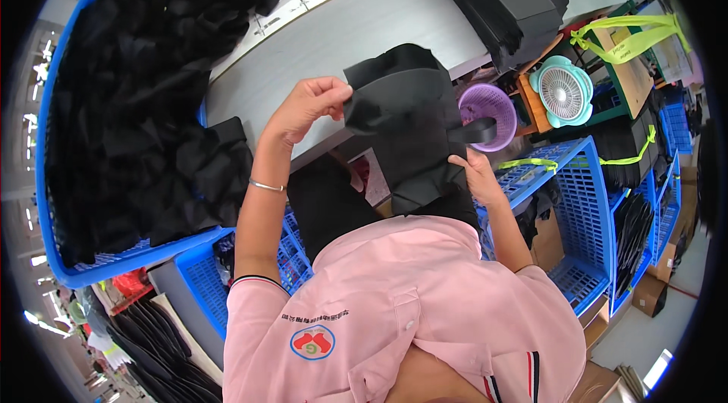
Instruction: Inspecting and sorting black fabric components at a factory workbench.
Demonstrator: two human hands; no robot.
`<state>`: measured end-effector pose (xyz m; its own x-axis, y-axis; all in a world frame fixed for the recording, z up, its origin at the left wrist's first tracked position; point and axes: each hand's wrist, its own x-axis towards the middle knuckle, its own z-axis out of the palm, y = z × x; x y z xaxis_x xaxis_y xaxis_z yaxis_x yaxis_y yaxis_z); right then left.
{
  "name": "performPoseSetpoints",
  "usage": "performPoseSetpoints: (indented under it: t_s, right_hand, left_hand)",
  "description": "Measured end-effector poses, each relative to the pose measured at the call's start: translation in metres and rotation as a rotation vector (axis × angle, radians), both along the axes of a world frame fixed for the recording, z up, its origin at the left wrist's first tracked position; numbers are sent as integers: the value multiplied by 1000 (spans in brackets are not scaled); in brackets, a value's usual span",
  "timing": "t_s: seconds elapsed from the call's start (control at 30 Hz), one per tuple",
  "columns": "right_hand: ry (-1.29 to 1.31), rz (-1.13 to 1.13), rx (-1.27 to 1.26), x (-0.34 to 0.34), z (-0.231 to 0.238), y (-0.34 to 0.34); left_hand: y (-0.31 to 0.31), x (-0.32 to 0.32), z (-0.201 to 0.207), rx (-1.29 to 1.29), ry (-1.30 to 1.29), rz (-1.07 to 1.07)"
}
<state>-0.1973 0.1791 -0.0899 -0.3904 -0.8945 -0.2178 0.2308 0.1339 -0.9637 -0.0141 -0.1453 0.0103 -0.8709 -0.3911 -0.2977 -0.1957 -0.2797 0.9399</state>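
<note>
A black sewn fabric piece [415, 130] hangs over my lap, its far end resting at the edge of the grey table. My left hand [309, 107] pinches the left edge of its upper layer between thumb and fingers, where a curved flap lies over the far end. On the right side, my right hand [479, 175] grips the edge, thumb on top and fingers partly hidden beneath. A looped black strap [478, 131] sticks out of that side, just above my right hand. The underside of the piece is out of sight.
A big blue crate [57, 251] full of black fabric pieces stands at the left. Stacked black panels [508, 1] lie on the grey table [364, 31]. To the right are a purple basket [506, 103], a turquoise fan [563, 90] and blue crates [588, 213].
</note>
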Motion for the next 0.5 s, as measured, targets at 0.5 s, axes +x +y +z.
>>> performPoseSetpoints:
  t_s: [0.5]
  right_hand:
    - [149, -2, 236, -43, 36, 17]
  left_hand:
    - [26, -2, 16, -341, 42, 223]
